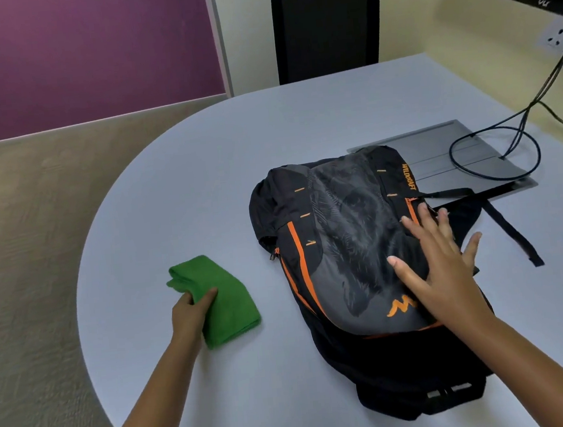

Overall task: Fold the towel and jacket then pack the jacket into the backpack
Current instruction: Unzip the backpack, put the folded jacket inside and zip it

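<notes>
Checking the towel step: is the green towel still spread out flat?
No: the green towel lies folded into a compact bundle on the table, gripped by the left hand.

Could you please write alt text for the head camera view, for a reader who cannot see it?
A person's right hand lies flat, fingers spread, on a black, grey and orange backpack on a pale table, while the left hand grips a folded green towel beside it. A black chair stands behind the table.

I saw: towel (224, 299) – fuzzy green cloth | backpack (338, 242) – matt woven fabric | table (200, 173) – smooth, matt | floor (33, 220) – rough carpet
</notes>
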